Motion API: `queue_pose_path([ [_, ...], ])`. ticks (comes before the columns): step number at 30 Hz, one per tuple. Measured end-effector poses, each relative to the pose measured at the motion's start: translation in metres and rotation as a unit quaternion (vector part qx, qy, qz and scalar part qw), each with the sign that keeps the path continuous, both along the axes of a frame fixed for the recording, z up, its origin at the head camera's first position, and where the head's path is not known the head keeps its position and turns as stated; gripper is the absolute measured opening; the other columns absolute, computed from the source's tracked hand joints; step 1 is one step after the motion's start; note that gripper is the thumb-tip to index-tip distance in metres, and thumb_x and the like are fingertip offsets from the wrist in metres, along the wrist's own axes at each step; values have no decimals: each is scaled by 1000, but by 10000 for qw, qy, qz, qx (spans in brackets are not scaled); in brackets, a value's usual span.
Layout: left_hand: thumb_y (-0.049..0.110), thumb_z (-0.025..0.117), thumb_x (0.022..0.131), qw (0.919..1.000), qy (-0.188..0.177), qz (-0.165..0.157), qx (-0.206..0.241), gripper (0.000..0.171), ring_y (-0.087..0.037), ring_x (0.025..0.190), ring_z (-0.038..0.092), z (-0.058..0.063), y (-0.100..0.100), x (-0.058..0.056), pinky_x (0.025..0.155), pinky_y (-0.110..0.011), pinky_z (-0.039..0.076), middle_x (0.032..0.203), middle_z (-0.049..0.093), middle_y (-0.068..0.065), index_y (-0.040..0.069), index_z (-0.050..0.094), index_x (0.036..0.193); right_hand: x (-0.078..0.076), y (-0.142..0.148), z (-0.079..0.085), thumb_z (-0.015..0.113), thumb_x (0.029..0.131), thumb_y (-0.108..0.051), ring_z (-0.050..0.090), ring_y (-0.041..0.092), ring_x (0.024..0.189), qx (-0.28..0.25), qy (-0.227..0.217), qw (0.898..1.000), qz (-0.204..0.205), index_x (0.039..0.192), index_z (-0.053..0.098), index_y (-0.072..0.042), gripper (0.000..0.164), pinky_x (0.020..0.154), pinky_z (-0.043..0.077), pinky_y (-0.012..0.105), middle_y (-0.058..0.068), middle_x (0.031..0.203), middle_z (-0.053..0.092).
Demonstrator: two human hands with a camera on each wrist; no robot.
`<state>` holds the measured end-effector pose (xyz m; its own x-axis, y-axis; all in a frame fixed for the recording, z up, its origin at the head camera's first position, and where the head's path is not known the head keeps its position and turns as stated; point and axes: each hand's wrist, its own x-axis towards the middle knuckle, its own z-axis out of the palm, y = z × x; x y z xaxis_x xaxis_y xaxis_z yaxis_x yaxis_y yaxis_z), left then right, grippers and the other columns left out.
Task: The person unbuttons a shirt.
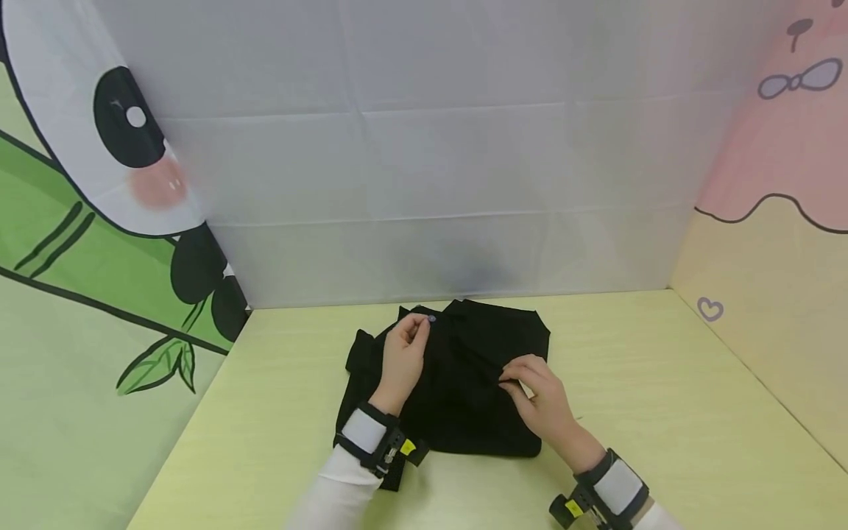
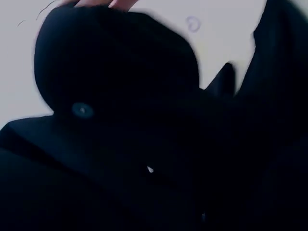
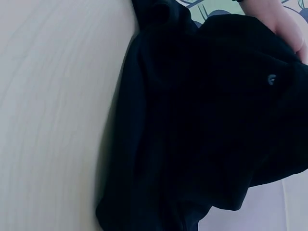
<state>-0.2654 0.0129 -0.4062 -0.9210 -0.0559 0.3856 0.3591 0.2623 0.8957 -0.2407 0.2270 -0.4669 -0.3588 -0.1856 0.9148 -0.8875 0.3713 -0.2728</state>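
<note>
A black garment (image 1: 477,419) with buttons lies crumpled on the table, partly lifted by both hands. My left hand (image 1: 397,361) pinches its upper left part, close to a small bluish button (image 1: 432,318). At the garment's right side, my right hand (image 1: 539,397) pinches the cloth between thumb and fingers. Dark fabric (image 2: 120,62) fills most of the left wrist view, where a round button (image 2: 83,110) shows and fingertips peek over the top edge. The right wrist view has the raised cloth (image 3: 202,110) with a small pale mark (image 3: 272,79); my left hand (image 3: 276,21) is beyond it.
The pale yellow table (image 1: 662,383) extends to both sides of the garment. A grey-white curtain-like backdrop (image 1: 464,162) stands along its far edge. Printed cartoon panels flank the table, green (image 1: 79,221) on the left and pink and cream (image 1: 762,258) on the right.
</note>
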Motion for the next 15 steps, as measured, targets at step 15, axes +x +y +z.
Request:
queue_pose_path([
  [15, 13, 59, 91, 9540, 755, 938, -2746, 11, -19, 70, 64, -30, -39, -18, 63, -33, 51, 87, 71, -9, 6, 67, 92, -4, 3, 9, 55, 93, -20, 51, 18, 73, -597, 630, 9953, -423, 75, 66, -2, 28, 68, 42, 21, 8, 75, 58],
])
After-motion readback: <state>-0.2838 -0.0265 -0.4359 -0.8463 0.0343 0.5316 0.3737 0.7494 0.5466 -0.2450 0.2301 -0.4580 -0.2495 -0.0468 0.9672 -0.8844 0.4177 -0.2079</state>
